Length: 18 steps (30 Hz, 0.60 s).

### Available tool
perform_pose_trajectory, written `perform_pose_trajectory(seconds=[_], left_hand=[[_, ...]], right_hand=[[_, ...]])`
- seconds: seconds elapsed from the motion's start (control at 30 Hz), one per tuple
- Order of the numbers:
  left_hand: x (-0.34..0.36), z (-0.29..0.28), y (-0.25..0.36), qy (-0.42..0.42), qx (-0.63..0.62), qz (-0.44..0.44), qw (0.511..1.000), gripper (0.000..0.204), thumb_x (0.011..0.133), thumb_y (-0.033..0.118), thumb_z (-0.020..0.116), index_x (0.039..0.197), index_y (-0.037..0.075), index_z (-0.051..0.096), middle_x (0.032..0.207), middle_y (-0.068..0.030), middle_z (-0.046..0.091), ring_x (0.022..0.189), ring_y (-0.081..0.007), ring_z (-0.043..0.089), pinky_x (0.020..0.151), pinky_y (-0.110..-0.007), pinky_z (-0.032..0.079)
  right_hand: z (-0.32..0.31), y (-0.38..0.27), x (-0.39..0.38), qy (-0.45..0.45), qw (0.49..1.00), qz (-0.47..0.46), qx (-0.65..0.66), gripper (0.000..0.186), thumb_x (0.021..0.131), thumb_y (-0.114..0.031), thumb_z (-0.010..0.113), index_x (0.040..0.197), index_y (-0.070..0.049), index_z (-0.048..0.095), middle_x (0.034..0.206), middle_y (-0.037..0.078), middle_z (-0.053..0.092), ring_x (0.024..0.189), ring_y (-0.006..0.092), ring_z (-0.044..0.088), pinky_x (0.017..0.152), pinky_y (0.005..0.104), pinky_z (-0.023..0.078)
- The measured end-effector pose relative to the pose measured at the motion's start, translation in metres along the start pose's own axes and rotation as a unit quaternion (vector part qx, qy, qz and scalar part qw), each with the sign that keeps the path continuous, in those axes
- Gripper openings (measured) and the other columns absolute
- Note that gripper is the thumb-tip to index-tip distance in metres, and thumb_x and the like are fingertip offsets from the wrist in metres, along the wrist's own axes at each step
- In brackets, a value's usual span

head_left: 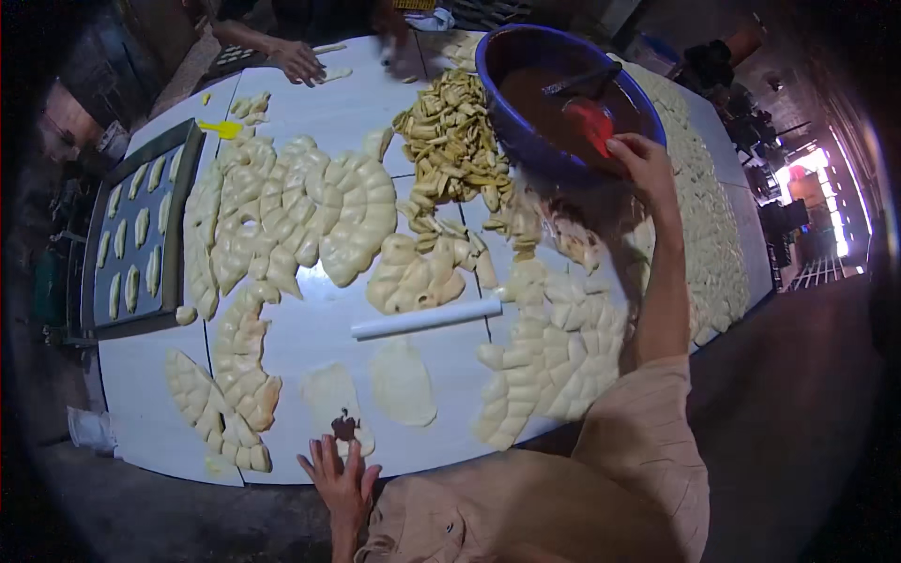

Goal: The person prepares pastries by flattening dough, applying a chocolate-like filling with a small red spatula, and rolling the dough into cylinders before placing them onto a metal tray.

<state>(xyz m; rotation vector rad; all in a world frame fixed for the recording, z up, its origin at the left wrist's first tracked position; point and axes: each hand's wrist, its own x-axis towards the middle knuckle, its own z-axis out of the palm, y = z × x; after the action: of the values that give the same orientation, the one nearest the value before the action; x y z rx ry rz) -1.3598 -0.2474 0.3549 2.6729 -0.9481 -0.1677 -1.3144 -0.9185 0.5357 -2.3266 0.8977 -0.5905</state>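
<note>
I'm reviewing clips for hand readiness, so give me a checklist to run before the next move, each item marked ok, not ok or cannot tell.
1. Right hand grips the red scraper: ok, over the purple basin.
2. Scraper loaded with brown filling: cannot tell.
3. Left hand beside the dough sheet with a dark dab: ok, at its near end.
4. Other flattened sheet filled: not ok, it is bare.
5. White rolling pin off both sheets: ok, it lies beyond them.
6. Co-worker's hand clear: ok, at the table's far side.
</note>
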Motion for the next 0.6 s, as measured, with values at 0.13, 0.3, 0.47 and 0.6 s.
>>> perform_pose_trajectory(seconds=[0.13, 0.3, 0.47, 0.6], left_hand=[[-0.009, 0.014, 0.013, 0.026, 0.029, -0.043, 0.998, 0.061, 0.098, 0.053, 0.059, 0.149, 0.018, 0.053, 0.163, -0.0221, 0.029, 0.152, -0.0480, 0.021, 0.118, -0.072, 0.008], [-0.008, 0.015, 0.022, 0.017, 0.055, -0.090, 0.994, 0.063, 0.101, 0.057, 0.050, 0.150, 0.016, 0.051, 0.164, -0.0232, 0.027, 0.152, -0.0489, 0.019, 0.120, -0.069, 0.010], [-0.007, 0.029, 0.017, 0.041, 0.073, -0.071, 0.994, 0.062, 0.103, 0.054, 0.048, 0.148, 0.013, 0.051, 0.164, -0.0240, 0.026, 0.151, -0.0491, 0.019, 0.120, -0.068, 0.010], [-0.007, 0.025, 0.022, 0.034, 0.077, -0.101, 0.991, 0.063, 0.103, 0.056, 0.044, 0.148, 0.012, 0.051, 0.164, -0.0244, 0.026, 0.151, -0.0494, 0.020, 0.120, -0.068, 0.011]], right_hand=[[0.023, 0.026, 0.077, -0.073, 0.964, -0.104, -0.233, 0.033, 0.085, -0.034, 0.072, 0.107, -0.009, 0.078, 0.100, 0.017, 0.076, 0.095, 0.0342, 0.073, 0.085, 0.0433, 0.055], [0.063, 0.019, 0.099, -0.248, 0.908, -0.167, -0.293, 0.028, 0.084, -0.029, 0.072, 0.104, -0.011, 0.079, 0.102, 0.019, 0.075, 0.097, 0.0387, 0.071, 0.086, 0.0477, 0.055], [0.029, 0.046, 0.126, -0.324, 0.919, -0.163, -0.155, 0.035, 0.084, -0.030, 0.078, 0.109, -0.006, 0.078, 0.097, 0.013, 0.078, 0.084, 0.0218, 0.073, 0.078, 0.0362, 0.054], [0.016, 0.042, 0.113, -0.365, 0.928, -0.055, -0.045, 0.042, 0.085, -0.036, 0.081, 0.109, -0.001, 0.078, 0.092, 0.005, 0.076, 0.084, 0.0138, 0.066, 0.079, 0.0336, 0.052]])
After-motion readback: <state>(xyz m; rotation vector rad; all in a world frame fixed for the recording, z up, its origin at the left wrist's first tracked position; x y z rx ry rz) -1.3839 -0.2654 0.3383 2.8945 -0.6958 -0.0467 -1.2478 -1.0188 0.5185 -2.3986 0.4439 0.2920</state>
